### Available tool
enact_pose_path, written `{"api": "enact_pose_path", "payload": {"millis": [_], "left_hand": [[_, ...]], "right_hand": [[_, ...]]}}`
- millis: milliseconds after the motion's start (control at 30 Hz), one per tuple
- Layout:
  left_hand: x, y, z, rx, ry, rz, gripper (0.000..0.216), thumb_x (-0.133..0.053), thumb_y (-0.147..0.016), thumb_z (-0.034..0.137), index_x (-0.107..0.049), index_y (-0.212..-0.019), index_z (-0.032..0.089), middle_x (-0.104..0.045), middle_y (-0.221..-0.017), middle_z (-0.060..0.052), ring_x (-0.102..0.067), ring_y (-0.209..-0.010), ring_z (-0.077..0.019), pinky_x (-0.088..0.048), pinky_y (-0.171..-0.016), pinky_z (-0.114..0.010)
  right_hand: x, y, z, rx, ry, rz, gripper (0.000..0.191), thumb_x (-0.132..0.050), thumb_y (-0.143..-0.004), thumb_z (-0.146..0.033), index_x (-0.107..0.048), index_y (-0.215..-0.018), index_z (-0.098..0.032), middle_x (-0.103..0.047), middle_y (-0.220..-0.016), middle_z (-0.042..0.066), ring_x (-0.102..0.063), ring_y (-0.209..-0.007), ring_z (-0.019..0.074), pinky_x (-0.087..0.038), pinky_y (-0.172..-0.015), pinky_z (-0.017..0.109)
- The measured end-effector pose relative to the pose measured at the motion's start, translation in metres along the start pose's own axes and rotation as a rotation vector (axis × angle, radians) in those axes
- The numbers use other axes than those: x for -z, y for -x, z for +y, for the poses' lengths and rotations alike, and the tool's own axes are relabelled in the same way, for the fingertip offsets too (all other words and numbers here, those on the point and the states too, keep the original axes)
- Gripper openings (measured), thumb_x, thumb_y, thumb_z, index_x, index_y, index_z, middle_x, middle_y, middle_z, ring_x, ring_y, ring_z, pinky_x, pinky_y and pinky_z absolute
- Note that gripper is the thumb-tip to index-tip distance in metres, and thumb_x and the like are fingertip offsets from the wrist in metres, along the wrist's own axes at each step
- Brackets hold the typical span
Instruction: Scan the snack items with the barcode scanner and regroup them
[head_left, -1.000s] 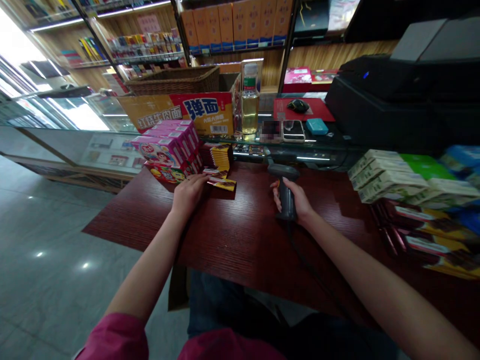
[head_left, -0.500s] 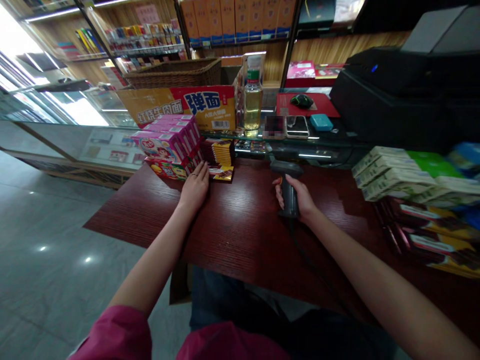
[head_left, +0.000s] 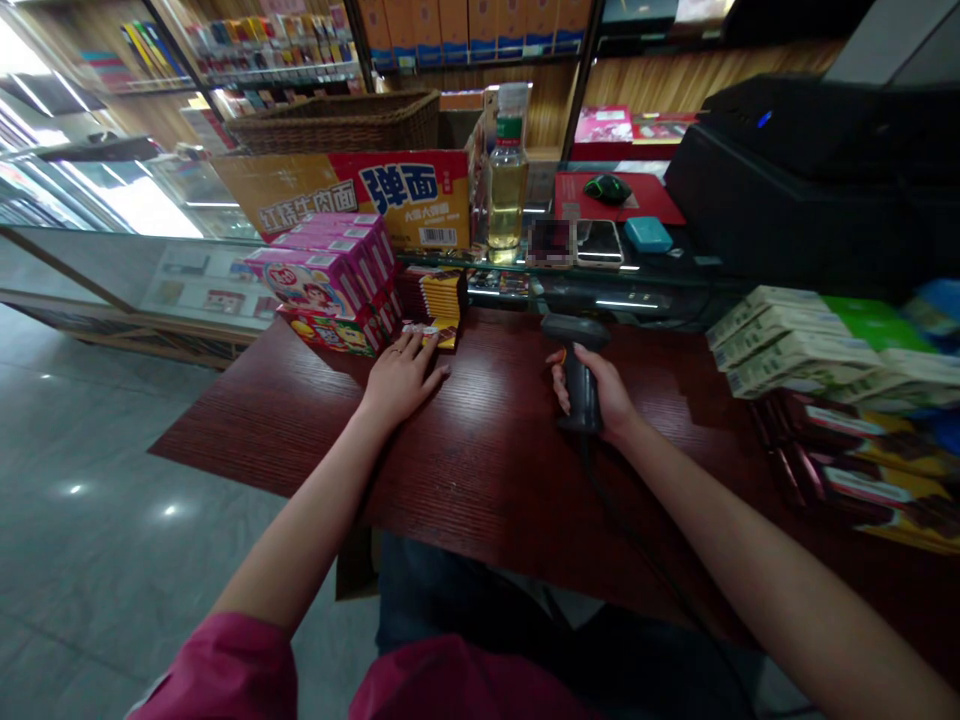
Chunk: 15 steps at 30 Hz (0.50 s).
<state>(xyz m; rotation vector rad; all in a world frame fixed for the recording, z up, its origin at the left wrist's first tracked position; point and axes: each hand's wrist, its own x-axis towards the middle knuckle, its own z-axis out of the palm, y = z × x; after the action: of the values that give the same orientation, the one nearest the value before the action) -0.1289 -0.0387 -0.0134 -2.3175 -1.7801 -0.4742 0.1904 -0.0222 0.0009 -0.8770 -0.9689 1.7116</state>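
My left hand (head_left: 403, 377) lies with spread fingers on the tabletop, its fingertips at the front of a chocolate packet (head_left: 445, 333) in a yellow and brown wrapper. Behind that packet rises a stack of similar chocolate packets (head_left: 439, 292). Just left of the hand stand piled pink snack boxes (head_left: 311, 278) on top of red ones (head_left: 335, 332). My right hand (head_left: 606, 392) is wrapped round the handle of a black barcode scanner (head_left: 580, 385), held upright above the table with its head pointing away to the left. A cable runs down from its handle.
On the right lie stacked green and white boxes (head_left: 795, 340) and more chocolate packets (head_left: 862, 440). Behind the wooden table (head_left: 480, 470), a glass shelf carries a noodle carton (head_left: 405, 205), a bottle (head_left: 507, 190), a phone (head_left: 599, 243) and a mouse (head_left: 607, 188).
My left hand has shifted slightly right, from the side of the boxes to the chocolate packet, and its fingers have spread. My right hand keeps the scanner in nearly the same place.
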Motion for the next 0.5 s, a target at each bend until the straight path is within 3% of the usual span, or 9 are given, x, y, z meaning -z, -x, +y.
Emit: {"api": "enact_pose_path", "payload": {"millis": [300,500], "left_hand": [[-0.006,-0.013,-0.016,-0.005,0.132,-0.081,0.065,-0.051,-0.102,0.047,-0.046,-0.153,0.007,-0.042,-0.162,-0.025,-0.033,-0.156,-0.0367,-0.032,-0.126,-0.051],[0.001,-0.012,-0.012,-0.061,0.129,-0.008,0.064,-0.054,-0.100,0.045,-0.046,-0.153,0.010,-0.044,-0.161,-0.024,-0.034,-0.156,-0.0358,-0.032,-0.126,-0.054]], "right_hand": [[0.000,-0.001,0.002,0.005,-0.004,0.022,0.040,-0.074,-0.081,-0.055,-0.069,-0.088,-0.016,-0.060,-0.066,0.000,-0.051,-0.042,0.0098,-0.043,-0.034,0.021],[0.002,0.003,0.004,0.081,-0.078,0.030,0.042,-0.076,-0.079,-0.057,-0.067,-0.089,-0.018,-0.059,-0.065,-0.002,-0.052,-0.042,0.0094,-0.042,-0.033,0.021]]}}
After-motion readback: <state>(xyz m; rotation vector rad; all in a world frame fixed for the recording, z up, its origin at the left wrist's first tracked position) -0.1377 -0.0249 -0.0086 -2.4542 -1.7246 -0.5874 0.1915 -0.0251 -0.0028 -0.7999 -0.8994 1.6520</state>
